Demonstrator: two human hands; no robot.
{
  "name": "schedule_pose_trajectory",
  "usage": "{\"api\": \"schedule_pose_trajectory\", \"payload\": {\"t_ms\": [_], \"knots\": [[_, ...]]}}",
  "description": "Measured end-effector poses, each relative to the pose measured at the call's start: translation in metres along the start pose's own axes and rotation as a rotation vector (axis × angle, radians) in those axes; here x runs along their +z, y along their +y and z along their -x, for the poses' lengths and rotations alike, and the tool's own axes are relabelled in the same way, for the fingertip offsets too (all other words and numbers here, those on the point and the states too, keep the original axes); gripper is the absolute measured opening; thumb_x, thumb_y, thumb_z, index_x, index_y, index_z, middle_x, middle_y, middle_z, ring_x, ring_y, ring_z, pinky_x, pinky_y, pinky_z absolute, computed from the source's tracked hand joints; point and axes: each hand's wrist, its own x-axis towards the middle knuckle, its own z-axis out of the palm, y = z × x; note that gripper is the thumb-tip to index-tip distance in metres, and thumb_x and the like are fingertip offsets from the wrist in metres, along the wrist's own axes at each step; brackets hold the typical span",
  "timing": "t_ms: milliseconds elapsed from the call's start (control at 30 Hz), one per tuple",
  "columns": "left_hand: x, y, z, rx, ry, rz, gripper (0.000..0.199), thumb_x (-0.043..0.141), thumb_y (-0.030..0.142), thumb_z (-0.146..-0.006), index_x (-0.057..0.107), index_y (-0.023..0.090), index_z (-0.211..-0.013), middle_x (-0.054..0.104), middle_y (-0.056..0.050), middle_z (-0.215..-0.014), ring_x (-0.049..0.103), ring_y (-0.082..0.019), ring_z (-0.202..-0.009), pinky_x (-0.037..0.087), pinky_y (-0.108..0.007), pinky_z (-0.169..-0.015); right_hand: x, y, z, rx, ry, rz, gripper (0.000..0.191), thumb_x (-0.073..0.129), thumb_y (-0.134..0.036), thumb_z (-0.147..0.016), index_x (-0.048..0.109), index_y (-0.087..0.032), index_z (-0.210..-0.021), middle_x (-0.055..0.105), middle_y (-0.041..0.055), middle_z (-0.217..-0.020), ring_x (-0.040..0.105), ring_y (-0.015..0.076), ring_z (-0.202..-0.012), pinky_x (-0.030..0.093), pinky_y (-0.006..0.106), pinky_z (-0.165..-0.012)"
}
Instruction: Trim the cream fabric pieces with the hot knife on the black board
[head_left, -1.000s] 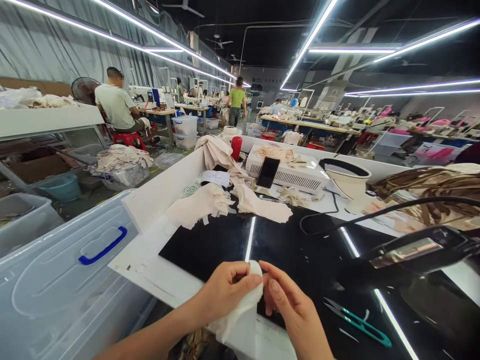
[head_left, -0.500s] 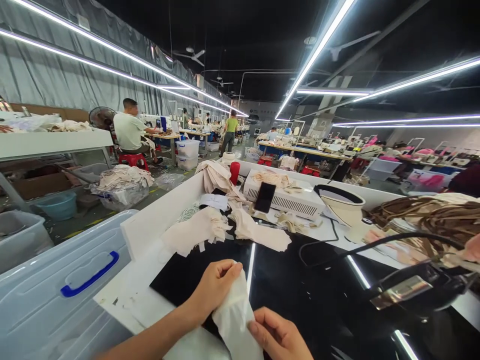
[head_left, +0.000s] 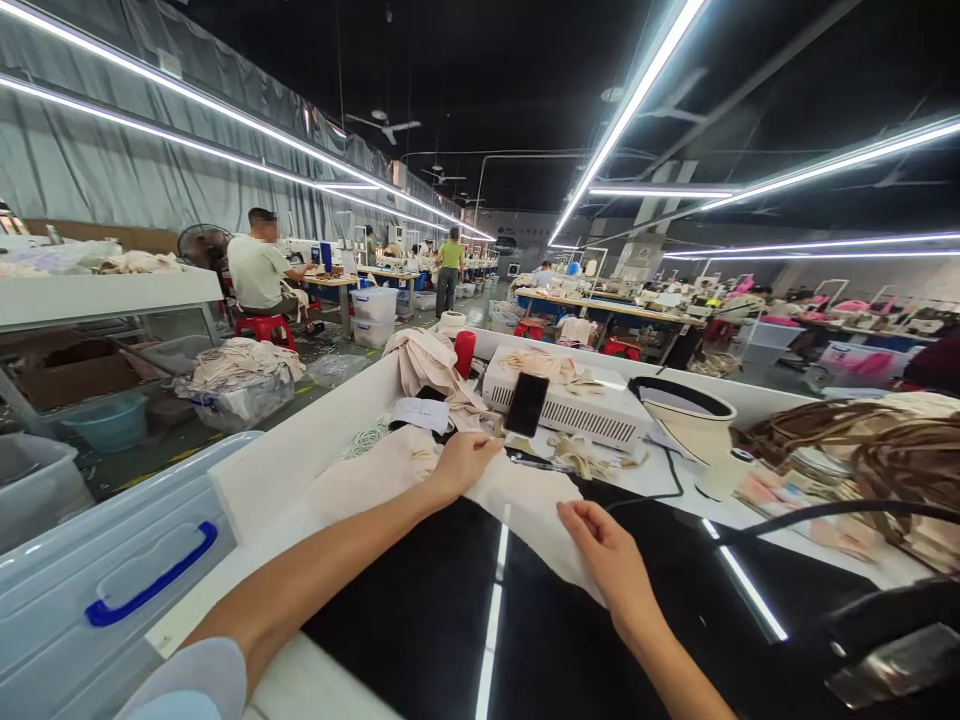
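Out over the black glossy panel, a cream fabric piece stretches between my two hands. My left hand is closed at its far left end, thumb and fingers pinched together. At the near right edge my right hand pinches the cloth between thumb and fingers. The far part of the piece overlaps other cream cloth, so its outline there is hard to make out. More cream pieces lie left of my left hand, partly behind my forearm. A dark phone leans just beyond the hands.
A white vented box stands at the back, beside a cream round container. At right are brown strips, a black cable and a blurred dark device. A lidded plastic bin stands left. Co-workers sit and stand farther off.
Both hands have moved forward, away from me, carrying the fabric piece from the near edge to the cloth pile. They are farther apart and the piece is spread. The dark device has shifted right and nearer.
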Motion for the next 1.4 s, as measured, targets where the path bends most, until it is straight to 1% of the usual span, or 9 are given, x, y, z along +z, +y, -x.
{"api": "schedule_pose_trajectory", "payload": {"t_ms": [67,133,233,367,567,833,1000,1233,1400], "knots": [[0.007,0.003,-0.021,-0.014,-0.006,-0.059,0.032,0.065,0.042,-0.102,0.067,0.013,-0.115,0.068,-0.006,-0.111,0.069,-0.022,-0.096,0.060,-0.039,-0.084,-0.002,0.006,-0.021,-0.013,0.067,0.013,0.052,0.066,-0.071,-0.077,0.071,-0.019,-0.085,0.059,-0.0027,-0.060,0.047,0.0149,-0.054,0.036,0.026,-0.050],[0.013,0.004,-0.038,-0.034,0.001,-0.117,0.034,0.065,0.040,-0.103,0.065,0.014,-0.125,0.067,-0.008,-0.123,0.068,-0.025,-0.105,0.060,-0.043,-0.090,-0.004,0.013,-0.042,-0.039,0.105,0.038,0.051,0.065,-0.069,-0.080,0.071,-0.019,-0.088,0.061,-0.0025,-0.062,0.051,0.0156,-0.056,0.039,0.027,-0.051],[0.020,0.001,-0.054,-0.069,0.021,-0.207,0.035,0.065,0.039,-0.103,0.064,0.015,-0.128,0.065,-0.009,-0.127,0.067,-0.026,-0.109,0.060,-0.045,-0.093,-0.006,0.027,-0.074,-0.085,0.103,0.108,0.041,0.068,-0.058,-0.090,0.071,-0.018,-0.095,0.065,-0.0021,-0.071,0.059,0.0148,-0.062,0.047,0.027,-0.058],[0.023,-0.011,-0.062,-0.112,0.037,-0.320,0.034,0.065,0.038,-0.103,0.063,0.017,-0.130,0.064,-0.010,-0.130,0.067,-0.025,-0.110,0.059,-0.045,-0.094,-0.007,0.049,-0.114,-0.145,0.054,0.235,0.028,0.067,-0.042,-0.099,0.068,-0.016,-0.109,0.072,0.0028,-0.099,0.069,0.0159,-0.081,0.060,0.034,-0.074],[0.027,-0.037,-0.061,-0.165,0.002,-0.436,0.035,0.065,0.037,-0.103,0.062,0.017,-0.131,0.064,-0.011,-0.131,0.067,-0.025,-0.111,0.059,-0.046,-0.094,0.003,0.078,-0.144,-0.300,-0.009,0.436,0.027,0.068,-0.037,-0.099,0.068,-0.016,-0.116,0.072,0.0060,-0.113,0.071,0.0198,-0.095,0.061,0.040,-0.085],[0.020,-0.051,-0.058,-0.129,0.001,-0.499,0.035,0.065,0.037,-0.103,0.062,0.016,-0.131,0.064,-0.011,-0.130,0.067,-0.025,-0.110,0.060,-0.045,-0.093,0.006,0.076,-0.118,-0.538,-0.021,0.556,0.024,0.059,-0.036,-0.103,0.071,-0.019,-0.115,0.073,0.0089,-0.123,0.068,0.0259,-0.117,0.052,0.051,-0.105],[0.012,-0.041,-0.043,0.084,0.026,-0.558,0.036,0.065,0.036,-0.103,0.061,0.017,-0.133,0.063,-0.011,-0.132,0.066,-0.026,-0.113,0.058,-0.047,-0.096,0.017,0.069,-0.096,-0.634,-0.085,0.576,0.038,0.043,-0.037,-0.106,0.075,-0.023,-0.119,0.076,0.0111,-0.128,0.069,0.0294,-0.122,0.051,0.049,-0.110],[0.015,-0.039,-0.022,0.323,-0.170,-0.668,0.030,0.065,0.035,-0.103,0.064,0.017,-0.127,0.065,-0.010,-0.129,0.067,-0.024,-0.111,0.058,-0.046,-0.096,0.029,0.072,-0.074,-0.626,-0.142,0.616,0.043,0.043,-0.040,-0.102,0.078,-0.022,-0.119,0.076,0.0147,-0.130,0.071,0.0384,-0.123,0.055,0.059,-0.105],[-0.015,-0.037,-0.007,0.371,-0.167,-0.688,0.022,0.065,0.030,-0.104,0.067,0.016,-0.120,0.067,-0.009,-0.125,0.066,-0.024,-0.115,0.056,-0.047,-0.100,0.028,0.061,-0.037,-0.646,-0.204,0.575,0.041,0.050,-0.041,-0.100,0.075,-0.021,-0.126,0.072,0.0141,-0.137,0.069,0.0373,-0.127,0.054,0.059,-0.109]]}}
